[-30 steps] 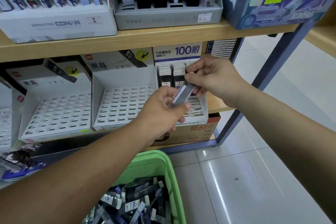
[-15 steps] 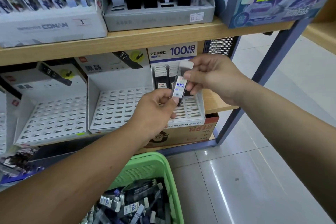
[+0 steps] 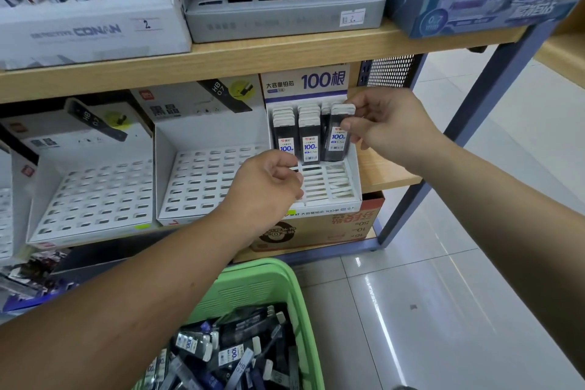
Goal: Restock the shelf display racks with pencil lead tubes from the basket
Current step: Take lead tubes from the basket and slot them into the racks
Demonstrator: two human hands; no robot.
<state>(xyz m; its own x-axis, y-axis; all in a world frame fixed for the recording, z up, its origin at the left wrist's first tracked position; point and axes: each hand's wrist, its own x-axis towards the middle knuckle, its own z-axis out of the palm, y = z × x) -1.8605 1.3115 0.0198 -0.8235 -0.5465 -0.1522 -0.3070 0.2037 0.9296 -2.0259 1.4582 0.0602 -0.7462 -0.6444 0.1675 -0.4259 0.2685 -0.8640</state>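
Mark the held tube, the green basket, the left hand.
held tube (image 3: pixel 338 138): head view, its printed label.
green basket (image 3: pixel 253 282): head view, its far wall.
left hand (image 3: pixel 269 188): head view, back of hand.

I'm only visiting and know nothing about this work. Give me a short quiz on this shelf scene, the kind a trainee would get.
1. True or false: the right hand pinches a lead tube upright at the right column of the display rack.
2. What colour is the basket of tubes? A red, B green, C blue.
3. Fill in: the big number on the rack's header card is ___.
Key: 1 true; 2 B; 3 100.
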